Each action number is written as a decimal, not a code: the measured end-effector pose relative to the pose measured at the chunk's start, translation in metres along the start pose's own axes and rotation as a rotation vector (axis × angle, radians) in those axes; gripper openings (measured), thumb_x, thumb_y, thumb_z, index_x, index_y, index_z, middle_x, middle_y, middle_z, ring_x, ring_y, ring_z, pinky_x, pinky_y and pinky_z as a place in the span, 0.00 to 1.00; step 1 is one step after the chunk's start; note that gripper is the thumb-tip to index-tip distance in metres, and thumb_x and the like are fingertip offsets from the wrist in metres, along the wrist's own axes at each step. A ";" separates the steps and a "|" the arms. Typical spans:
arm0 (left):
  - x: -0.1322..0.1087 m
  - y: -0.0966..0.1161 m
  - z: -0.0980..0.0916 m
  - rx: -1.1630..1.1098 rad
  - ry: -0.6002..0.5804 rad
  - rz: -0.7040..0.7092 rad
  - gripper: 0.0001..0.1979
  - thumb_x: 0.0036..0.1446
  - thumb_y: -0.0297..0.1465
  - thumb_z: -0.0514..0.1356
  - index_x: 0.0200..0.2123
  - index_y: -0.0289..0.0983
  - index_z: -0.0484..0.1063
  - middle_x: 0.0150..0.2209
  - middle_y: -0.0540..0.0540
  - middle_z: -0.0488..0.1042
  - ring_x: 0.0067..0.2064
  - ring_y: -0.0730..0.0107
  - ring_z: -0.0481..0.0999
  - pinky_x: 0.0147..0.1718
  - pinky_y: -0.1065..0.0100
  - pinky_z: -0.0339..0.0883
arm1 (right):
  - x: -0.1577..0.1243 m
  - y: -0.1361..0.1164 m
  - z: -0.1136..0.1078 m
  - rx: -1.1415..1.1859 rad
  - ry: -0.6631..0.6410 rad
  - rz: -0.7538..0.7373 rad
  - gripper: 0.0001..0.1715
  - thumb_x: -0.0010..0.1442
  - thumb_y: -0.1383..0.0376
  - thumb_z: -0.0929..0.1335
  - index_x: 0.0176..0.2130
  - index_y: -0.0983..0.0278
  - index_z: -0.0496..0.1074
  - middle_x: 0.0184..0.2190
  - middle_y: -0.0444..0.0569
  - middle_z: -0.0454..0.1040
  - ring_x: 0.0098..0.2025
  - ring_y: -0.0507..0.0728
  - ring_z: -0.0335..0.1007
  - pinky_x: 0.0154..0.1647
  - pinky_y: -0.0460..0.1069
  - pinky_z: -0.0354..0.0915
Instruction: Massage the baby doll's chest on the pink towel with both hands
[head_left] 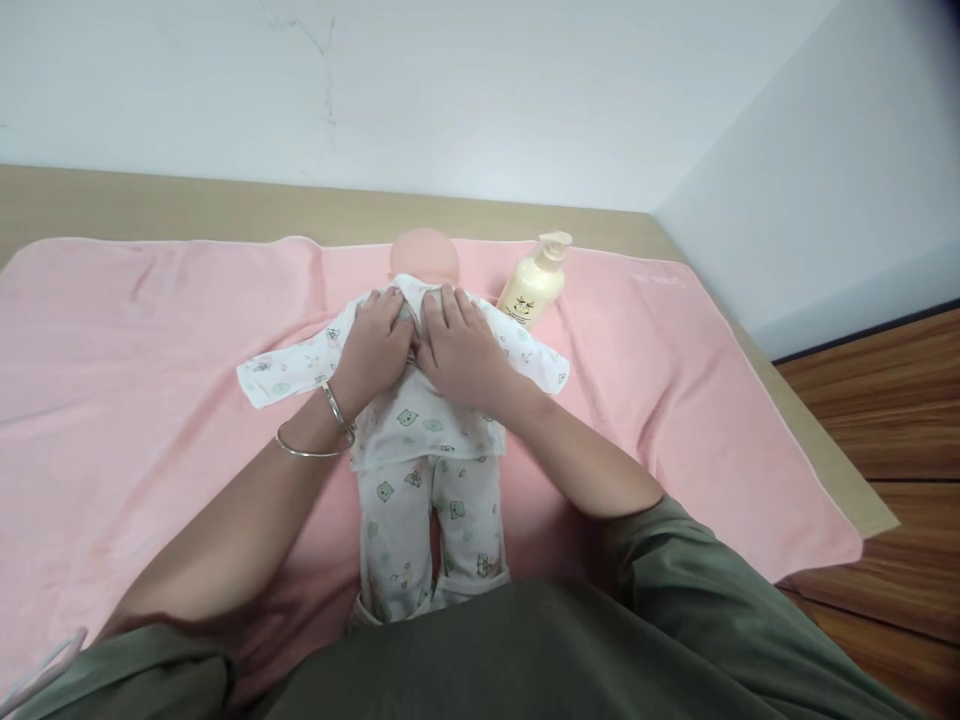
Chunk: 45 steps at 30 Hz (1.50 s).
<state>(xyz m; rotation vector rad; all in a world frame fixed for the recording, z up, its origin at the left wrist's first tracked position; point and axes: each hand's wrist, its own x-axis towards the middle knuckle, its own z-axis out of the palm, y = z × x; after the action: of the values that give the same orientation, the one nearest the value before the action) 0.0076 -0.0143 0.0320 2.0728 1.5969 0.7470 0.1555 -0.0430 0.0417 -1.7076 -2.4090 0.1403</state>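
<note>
A baby doll (pixel 424 256) lies with its smooth round head away from me; no facial features show. It wears a white long-sleeved top (pixel 431 430) and matching trousers (pixel 394 530), both printed with small green animals. My left hand (pixel 377 342) rests on the upper left of the top, its fingers slightly bent and pointing toward the head. Beside it, my right hand (pixel 461 348) lies on the upper right with fingers spread. The thumbs come close together at the middle, where the fabric is creased; their tips are partly hidden. A bangle circles my left wrist.
A cream pump bottle (pixel 531 285) leans or lies at the doll's right shoulder, its pump pointing toward the wall. A pink blanket (pixel 150 350) with folds covers much of the wooden table (pixel 187 205). Walls stand behind and at right; wood-grain panels (pixel 885 400) are at far right.
</note>
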 end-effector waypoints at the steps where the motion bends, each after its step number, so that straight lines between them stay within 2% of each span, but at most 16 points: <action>1: 0.002 -0.002 -0.001 -0.007 -0.002 -0.001 0.21 0.66 0.31 0.46 0.53 0.36 0.75 0.61 0.39 0.76 0.67 0.50 0.69 0.72 0.46 0.61 | -0.005 -0.005 0.001 -0.013 0.008 -0.016 0.38 0.75 0.59 0.58 0.75 0.78 0.52 0.77 0.73 0.47 0.80 0.77 0.41 0.79 0.70 0.45; 3: 0.006 -0.007 -0.002 -0.005 0.002 0.024 0.20 0.68 0.31 0.45 0.49 0.37 0.76 0.55 0.39 0.79 0.60 0.52 0.74 0.69 0.48 0.64 | -0.013 -0.013 0.002 -0.029 0.009 -0.049 0.39 0.75 0.59 0.59 0.75 0.77 0.51 0.78 0.72 0.46 0.80 0.77 0.38 0.79 0.71 0.43; 5: 0.009 -0.013 0.002 0.017 0.018 0.071 0.21 0.69 0.32 0.43 0.49 0.36 0.75 0.54 0.37 0.79 0.59 0.53 0.75 0.69 0.49 0.64 | -0.016 -0.016 0.000 -0.016 -0.016 -0.067 0.40 0.74 0.59 0.60 0.76 0.78 0.50 0.78 0.71 0.44 0.81 0.77 0.34 0.80 0.70 0.40; 9: 0.010 -0.023 0.015 0.073 0.060 0.140 0.27 0.72 0.34 0.39 0.61 0.31 0.69 0.66 0.33 0.71 0.70 0.53 0.67 0.75 0.48 0.52 | -0.003 -0.007 -0.006 0.106 -0.107 -0.027 0.41 0.72 0.62 0.59 0.76 0.77 0.47 0.80 0.67 0.39 0.82 0.74 0.29 0.81 0.69 0.36; 11: 0.008 -0.023 0.018 0.091 0.056 0.119 0.29 0.72 0.36 0.40 0.66 0.27 0.65 0.71 0.31 0.65 0.74 0.52 0.61 0.77 0.47 0.47 | 0.009 0.004 -0.007 0.177 -0.134 0.034 0.42 0.71 0.64 0.57 0.76 0.77 0.46 0.80 0.67 0.38 0.82 0.71 0.29 0.81 0.69 0.35; 13: 0.004 -0.018 0.017 0.089 0.036 0.068 0.31 0.72 0.37 0.42 0.69 0.25 0.62 0.73 0.30 0.62 0.76 0.48 0.56 0.77 0.45 0.45 | 0.021 0.014 -0.006 0.223 -0.127 0.116 0.42 0.71 0.63 0.56 0.76 0.80 0.44 0.80 0.68 0.38 0.82 0.69 0.29 0.81 0.67 0.34; 16: -0.005 -0.001 0.007 0.052 0.003 0.023 0.28 0.71 0.36 0.44 0.67 0.28 0.66 0.72 0.34 0.63 0.77 0.48 0.56 0.77 0.44 0.48 | 0.031 0.025 0.000 0.227 -0.080 0.194 0.43 0.73 0.59 0.55 0.75 0.84 0.43 0.79 0.70 0.39 0.82 0.68 0.30 0.82 0.65 0.34; 19: -0.014 0.015 -0.003 0.016 -0.030 0.025 0.25 0.70 0.32 0.46 0.63 0.32 0.72 0.71 0.39 0.67 0.76 0.52 0.59 0.77 0.47 0.53 | 0.033 0.029 0.004 0.186 -0.059 0.183 0.43 0.73 0.58 0.54 0.75 0.84 0.43 0.79 0.71 0.39 0.82 0.68 0.30 0.82 0.64 0.34; 22: -0.016 0.019 -0.008 -0.037 -0.019 0.025 0.23 0.68 0.31 0.49 0.59 0.37 0.78 0.68 0.45 0.73 0.73 0.55 0.65 0.76 0.51 0.55 | 0.030 0.028 0.003 0.152 -0.064 0.162 0.42 0.74 0.59 0.53 0.75 0.84 0.45 0.79 0.71 0.41 0.82 0.69 0.33 0.81 0.65 0.37; 27: -0.005 0.004 -0.004 -0.127 0.015 -0.023 0.23 0.65 0.30 0.51 0.56 0.39 0.80 0.67 0.47 0.73 0.72 0.53 0.67 0.76 0.48 0.57 | 0.010 0.013 -0.008 0.006 -0.072 0.053 0.42 0.75 0.58 0.55 0.74 0.86 0.47 0.77 0.74 0.47 0.80 0.73 0.43 0.80 0.66 0.45; 31: 0.003 -0.005 0.003 -0.138 0.051 0.006 0.22 0.66 0.32 0.49 0.54 0.42 0.80 0.68 0.49 0.72 0.73 0.55 0.65 0.76 0.48 0.56 | -0.011 -0.006 -0.008 -0.095 -0.030 -0.034 0.41 0.74 0.59 0.58 0.73 0.86 0.51 0.76 0.77 0.49 0.79 0.76 0.47 0.79 0.67 0.49; 33: 0.004 -0.007 0.008 -0.112 0.086 0.036 0.23 0.67 0.32 0.46 0.54 0.41 0.78 0.66 0.46 0.74 0.71 0.57 0.67 0.76 0.49 0.57 | -0.014 -0.011 -0.007 -0.097 -0.012 -0.033 0.40 0.74 0.60 0.58 0.73 0.86 0.52 0.75 0.77 0.50 0.78 0.77 0.48 0.79 0.68 0.49; 36: 0.004 -0.008 0.016 -0.051 0.119 0.063 0.26 0.70 0.32 0.42 0.60 0.34 0.74 0.68 0.38 0.72 0.71 0.57 0.67 0.76 0.50 0.54 | -0.007 -0.007 -0.009 -0.028 -0.039 -0.037 0.40 0.74 0.61 0.58 0.73 0.87 0.53 0.75 0.76 0.51 0.79 0.75 0.46 0.80 0.67 0.48; 38: 0.003 -0.010 0.019 -0.027 0.116 0.046 0.28 0.70 0.34 0.42 0.64 0.31 0.69 0.71 0.35 0.67 0.74 0.54 0.63 0.77 0.48 0.50 | 0.003 0.001 -0.011 0.045 -0.072 -0.007 0.39 0.73 0.62 0.56 0.73 0.86 0.53 0.76 0.75 0.51 0.80 0.73 0.45 0.80 0.66 0.47; 42: 0.004 -0.014 0.022 -0.003 0.095 0.005 0.29 0.71 0.38 0.45 0.69 0.32 0.65 0.74 0.36 0.62 0.77 0.50 0.56 0.77 0.44 0.46 | 0.022 0.014 -0.008 0.123 -0.061 0.145 0.38 0.75 0.62 0.54 0.73 0.85 0.52 0.76 0.72 0.51 0.80 0.73 0.44 0.80 0.66 0.46; 45: 0.005 -0.016 0.023 0.016 0.077 -0.003 0.30 0.71 0.39 0.46 0.69 0.33 0.64 0.74 0.36 0.61 0.77 0.48 0.56 0.77 0.41 0.45 | 0.026 0.017 0.000 0.105 -0.030 0.187 0.39 0.75 0.61 0.54 0.74 0.83 0.52 0.77 0.71 0.50 0.80 0.73 0.43 0.80 0.67 0.42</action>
<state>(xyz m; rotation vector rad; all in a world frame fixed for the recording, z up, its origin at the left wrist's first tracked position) 0.0110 -0.0058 0.0052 2.0760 1.6511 0.8248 0.1634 -0.0125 0.0415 -1.8918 -2.2152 0.3139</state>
